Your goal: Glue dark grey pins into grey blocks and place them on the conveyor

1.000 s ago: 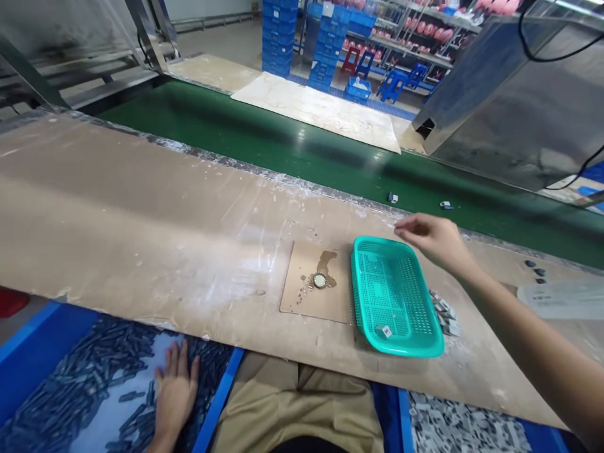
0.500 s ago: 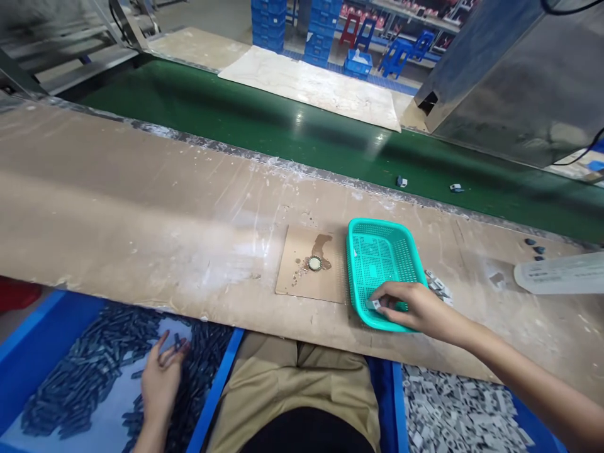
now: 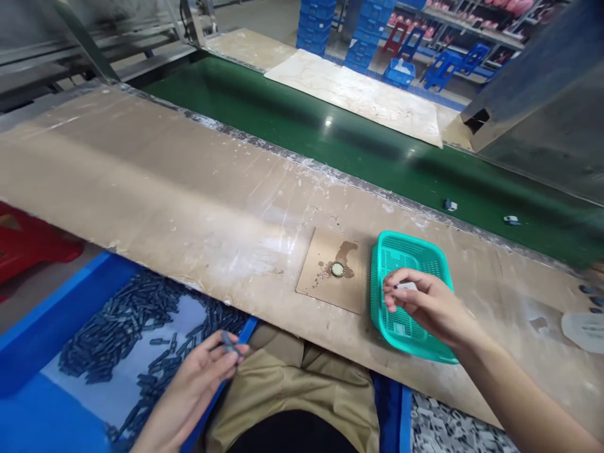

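Between thumb and fingers, my left hand [image 3: 207,368] pinches a small dark grey-blue plastic piece [image 3: 229,343], above the right edge of the blue bin [image 3: 61,299]. Many similar dark pieces [image 3: 113,327] lie in that bin on a pale sheet. My right hand [image 3: 425,299] is closed on a small light grey plastic piece [image 3: 406,286], over the green perforated basket [image 3: 396,345]. Left of the basket a round bottle-cap-like dish [image 3: 337,269] with a pale inside sits on a stained cardboard square [image 3: 325,296].
A green conveyor belt [image 3: 292,119] runs behind the bench [image 3: 155,195], carrying two small grey-and-white pieces [image 3: 450,205]. Light grey pieces [image 3: 448,428] fill a bin at lower right. A translucent container [image 3: 582,330] lies at the right edge. A red stool [image 3: 42,242] stands at left.
My left hand has risen out of the dark pieces and moved right with one piece. My right hand has lifted a light grey piece up from the basket. The view has shifted left.
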A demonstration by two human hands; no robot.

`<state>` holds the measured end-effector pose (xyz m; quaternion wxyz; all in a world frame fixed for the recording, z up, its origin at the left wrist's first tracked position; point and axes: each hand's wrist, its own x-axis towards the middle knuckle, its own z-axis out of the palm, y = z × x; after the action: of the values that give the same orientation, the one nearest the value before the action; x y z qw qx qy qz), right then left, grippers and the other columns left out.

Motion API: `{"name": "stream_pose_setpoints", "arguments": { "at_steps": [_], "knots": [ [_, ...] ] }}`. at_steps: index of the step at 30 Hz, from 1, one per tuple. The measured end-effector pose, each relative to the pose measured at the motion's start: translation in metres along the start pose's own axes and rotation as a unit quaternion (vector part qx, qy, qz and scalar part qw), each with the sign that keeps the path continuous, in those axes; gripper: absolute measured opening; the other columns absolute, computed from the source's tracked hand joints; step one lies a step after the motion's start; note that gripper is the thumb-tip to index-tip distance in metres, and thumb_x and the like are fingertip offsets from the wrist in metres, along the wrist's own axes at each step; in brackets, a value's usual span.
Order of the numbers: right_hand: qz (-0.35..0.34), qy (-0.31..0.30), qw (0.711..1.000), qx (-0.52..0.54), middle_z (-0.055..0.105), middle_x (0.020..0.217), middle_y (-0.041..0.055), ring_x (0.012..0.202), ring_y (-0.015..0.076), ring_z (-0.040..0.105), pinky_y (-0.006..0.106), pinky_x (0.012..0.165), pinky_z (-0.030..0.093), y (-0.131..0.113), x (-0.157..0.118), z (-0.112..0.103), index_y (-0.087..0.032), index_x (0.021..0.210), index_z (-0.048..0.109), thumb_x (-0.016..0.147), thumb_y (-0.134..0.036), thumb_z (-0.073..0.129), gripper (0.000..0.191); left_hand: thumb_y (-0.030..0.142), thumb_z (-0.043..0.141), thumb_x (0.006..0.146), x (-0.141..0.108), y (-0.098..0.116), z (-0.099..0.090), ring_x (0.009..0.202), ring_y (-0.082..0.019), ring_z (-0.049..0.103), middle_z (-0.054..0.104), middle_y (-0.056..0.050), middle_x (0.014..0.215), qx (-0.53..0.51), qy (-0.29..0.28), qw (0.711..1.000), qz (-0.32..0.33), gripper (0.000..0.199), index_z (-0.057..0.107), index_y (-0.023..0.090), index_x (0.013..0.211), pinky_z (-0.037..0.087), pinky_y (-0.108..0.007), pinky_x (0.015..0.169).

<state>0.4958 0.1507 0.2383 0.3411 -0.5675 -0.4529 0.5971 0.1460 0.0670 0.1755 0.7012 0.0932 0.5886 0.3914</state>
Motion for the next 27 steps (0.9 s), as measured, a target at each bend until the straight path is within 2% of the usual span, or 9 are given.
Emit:
{"name": "stream_pose_setpoints", "arguments": {
  "at_steps": [2,5,8,10,13,17,20,23,27],
  "knots": [
    [-0.042,-0.008,0.994,-0.102,0.066,0.079,0.0058,0.070,0.0187,0.065,0.034,0.068,0.052,-0.006,0.009,0.013,-0.019,0.085,0.069,0.078,-0.039,0.069,0.022,0.030,0.086,0.059,-0.004,-0.001,0.021,0.070,-0.013,0.062,0.070,-0.007,0.077,-0.001,-0.056,0.998,0.025,0.036,0.067,0.015,0.086,0.048,-0.018,0.059],
    [-0.071,-0.020,0.978,-0.196,0.057,0.067,0.0004,0.058,0.0143,0.055,0.030,0.058,0.047,-0.013,0.021,0.028,-0.020,0.097,0.067,0.085,-0.045,0.059,0.029,0.035,0.087,0.057,-0.001,-0.003,0.049,0.061,-0.010,0.057,0.068,-0.005,0.073,-0.058,-0.122,0.990,0.046,0.041,0.068,0.014,0.087,0.043,-0.018,0.054],
    [0.009,-0.084,0.984,-0.158,0.045,0.061,-0.0049,0.053,0.0115,0.045,0.025,0.050,0.040,-0.019,0.031,0.032,-0.021,0.101,0.059,0.087,-0.043,0.055,0.026,0.032,0.085,0.061,0.005,-0.006,0.070,0.061,-0.008,0.055,0.066,-0.005,0.074,-0.114,-0.171,0.978,0.041,0.037,0.068,0.014,0.089,0.040,-0.018,0.056],
    [0.047,-0.131,0.984,-0.110,0.049,0.066,-0.0037,0.057,0.0120,0.049,0.026,0.053,0.043,-0.022,0.035,0.030,-0.022,0.101,0.056,0.087,-0.040,0.055,0.023,0.029,0.083,0.064,0.007,-0.008,0.078,0.061,-0.007,0.055,0.066,-0.005,0.076,-0.127,-0.194,0.972,0.036,0.033,0.068,0.015,0.090,0.039,-0.018,0.055],
    [0.024,-0.163,0.977,-0.139,0.062,0.076,0.0021,0.067,0.0162,0.060,0.032,0.065,0.051,-0.025,0.039,0.025,-0.020,0.107,0.056,0.088,-0.041,0.053,0.028,0.028,0.081,0.067,0.008,-0.010,0.086,0.060,-0.008,0.055,0.067,-0.006,0.078,-0.127,-0.212,0.968,0.036,0.029,0.068,0.014,0.090,0.038,-0.020,0.055],
    [-0.031,-0.102,0.969,-0.223,0.071,0.095,0.0093,0.084,0.0243,0.070,0.041,0.077,0.057,-0.022,0.041,0.019,-0.020,0.121,0.052,0.086,-0.049,0.058,0.046,0.027,0.082,0.066,0.012,-0.013,0.090,0.068,-0.010,0.059,0.068,-0.006,0.078,-0.144,-0.216,0.965,0.028,0.029,0.069,0.014,0.088,0.043,-0.021,0.063],
    [-0.063,-0.017,0.957,-0.284,0.073,0.097,0.0099,0.086,0.0254,0.071,0.041,0.076,0.058,-0.016,0.042,0.017,-0.021,0.108,0.054,0.080,-0.050,0.065,0.042,0.027,0.085,0.061,0.017,-0.015,0.094,0.074,-0.012,0.061,0.067,-0.005,0.077,-0.196,-0.211,0.958,0.014,0.031,0.069,0.014,0.083,0.046,-0.021,0.068],
    [-0.132,0.003,0.911,-0.390,0.074,0.093,0.0094,0.080,0.0255,0.071,0.040,0.072,0.058,-0.010,0.041,0.022,-0.020,0.097,0.062,0.082,-0.049,0.062,0.032,0.029,0.088,0.054,0.021,-0.016,0.098,0.069,-0.009,0.061,0.066,-0.002,0.071,-0.256,-0.203,0.945,-0.017,0.032,0.070,0.015,0.076,0.046,-0.018,0.063],
    [-0.231,0.015,0.841,-0.488,0.073,0.097,0.0090,0.080,0.0244,0.070,0.037,0.069,0.056,-0.001,0.042,0.032,-0.020,0.107,0.066,0.088,-0.039,0.055,0.028,0.030,0.089,0.053,0.022,-0.014,0.100,0.067,-0.008,0.062,0.067,-0.003,0.070,-0.263,-0.190,0.946,-0.005,0.033,0.074,0.015,0.078,0.046,-0.016,0.060]
  ]
}}
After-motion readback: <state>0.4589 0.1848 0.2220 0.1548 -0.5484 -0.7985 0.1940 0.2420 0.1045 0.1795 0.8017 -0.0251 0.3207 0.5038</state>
